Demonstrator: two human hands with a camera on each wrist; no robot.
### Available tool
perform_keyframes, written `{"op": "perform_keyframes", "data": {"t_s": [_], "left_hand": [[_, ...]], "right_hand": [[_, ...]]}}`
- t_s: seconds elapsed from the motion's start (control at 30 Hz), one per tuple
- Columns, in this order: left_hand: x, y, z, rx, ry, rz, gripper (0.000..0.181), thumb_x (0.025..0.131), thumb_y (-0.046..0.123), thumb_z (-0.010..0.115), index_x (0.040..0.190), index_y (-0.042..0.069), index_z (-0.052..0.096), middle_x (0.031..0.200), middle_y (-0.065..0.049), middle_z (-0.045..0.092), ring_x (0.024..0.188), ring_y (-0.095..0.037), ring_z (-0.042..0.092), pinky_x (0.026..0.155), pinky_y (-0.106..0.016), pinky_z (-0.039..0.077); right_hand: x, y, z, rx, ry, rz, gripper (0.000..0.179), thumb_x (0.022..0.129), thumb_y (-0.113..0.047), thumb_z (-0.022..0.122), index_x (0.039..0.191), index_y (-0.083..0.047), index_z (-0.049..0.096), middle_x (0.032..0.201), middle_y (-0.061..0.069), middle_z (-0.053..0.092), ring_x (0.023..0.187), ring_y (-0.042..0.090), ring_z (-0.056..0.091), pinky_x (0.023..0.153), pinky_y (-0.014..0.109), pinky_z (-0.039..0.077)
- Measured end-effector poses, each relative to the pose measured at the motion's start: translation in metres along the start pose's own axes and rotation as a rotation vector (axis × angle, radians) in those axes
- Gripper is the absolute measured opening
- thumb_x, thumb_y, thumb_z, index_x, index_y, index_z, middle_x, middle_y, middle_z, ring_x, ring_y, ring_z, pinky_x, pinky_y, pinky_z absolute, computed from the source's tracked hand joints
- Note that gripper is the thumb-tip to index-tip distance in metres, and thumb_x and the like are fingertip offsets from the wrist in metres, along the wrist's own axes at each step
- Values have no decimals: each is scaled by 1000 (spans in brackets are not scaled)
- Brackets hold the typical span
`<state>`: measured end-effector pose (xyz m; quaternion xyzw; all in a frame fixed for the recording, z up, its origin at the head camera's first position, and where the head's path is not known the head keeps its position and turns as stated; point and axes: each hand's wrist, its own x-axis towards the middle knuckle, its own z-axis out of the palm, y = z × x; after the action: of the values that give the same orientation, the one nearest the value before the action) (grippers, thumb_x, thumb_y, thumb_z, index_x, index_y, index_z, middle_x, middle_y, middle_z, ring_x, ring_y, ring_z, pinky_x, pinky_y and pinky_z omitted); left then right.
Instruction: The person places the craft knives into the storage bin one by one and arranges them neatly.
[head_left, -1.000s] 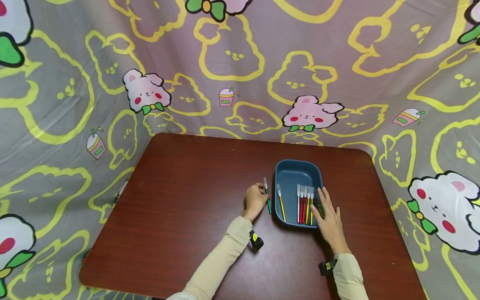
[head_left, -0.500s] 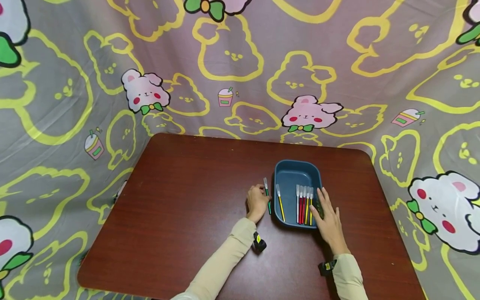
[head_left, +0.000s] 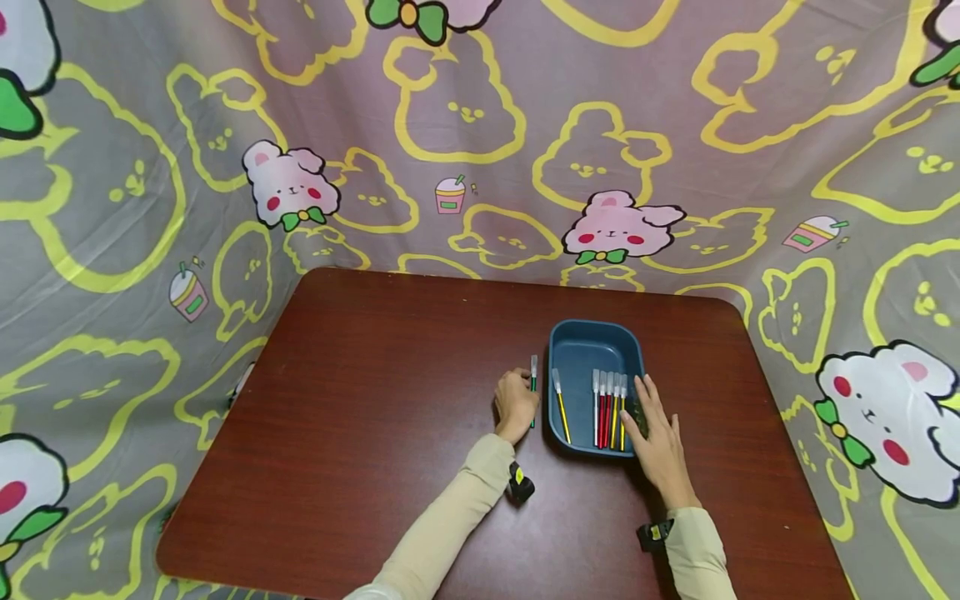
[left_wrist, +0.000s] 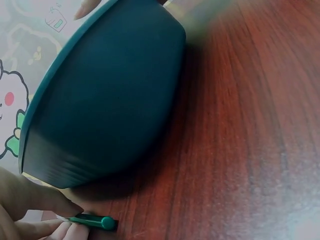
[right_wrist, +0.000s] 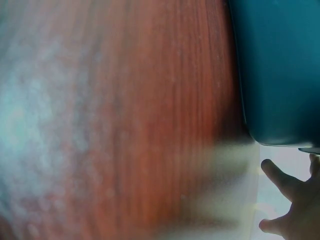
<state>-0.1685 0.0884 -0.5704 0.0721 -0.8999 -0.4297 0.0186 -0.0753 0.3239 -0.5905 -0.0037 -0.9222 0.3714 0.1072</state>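
In the head view my left hand [head_left: 516, 406] pinches a slim green craft knife [head_left: 534, 363] with a clear cap, just left of the blue box [head_left: 596, 326]. The left wrist view has thumb and fingers on the green craft knife [left_wrist: 95, 221], its round end pointing out beside the box wall [left_wrist: 100, 95]. My right hand [head_left: 663, 454], fingers spread and fairly straight, rests at the box's right rim. Inside the box, a gold craft knife [head_left: 562, 407] lies alone at the left; several silver, red and gold craft knives [head_left: 606, 410] lie side by side at the right.
A dark object [head_left: 637, 417], partly hidden by my right hand, is at the box's right side. The box stands on a brown wooden table [head_left: 375, 375]. A patterned cloth [head_left: 480, 100] hangs around the table's back and sides.
Over the last second the green craft knife has turned from slanted to nearly parallel with the box's left side. My left hand has shifted slightly right. The right hand stays put.
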Motion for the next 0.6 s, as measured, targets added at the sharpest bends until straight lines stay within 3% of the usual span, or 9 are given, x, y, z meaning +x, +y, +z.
{"op": "perform_keyframes", "data": {"t_s": [0.6], "left_hand": [[6, 2, -8, -58, -38, -56, 33, 76, 2, 90, 108, 3, 81, 87, -6, 79, 89, -29, 75, 79, -40, 59]], "right_hand": [[0, 0, 0, 6, -2, 6, 69, 108, -32, 58, 169, -19, 28, 175, 13, 20, 149, 56, 33, 113, 84, 7]]}}
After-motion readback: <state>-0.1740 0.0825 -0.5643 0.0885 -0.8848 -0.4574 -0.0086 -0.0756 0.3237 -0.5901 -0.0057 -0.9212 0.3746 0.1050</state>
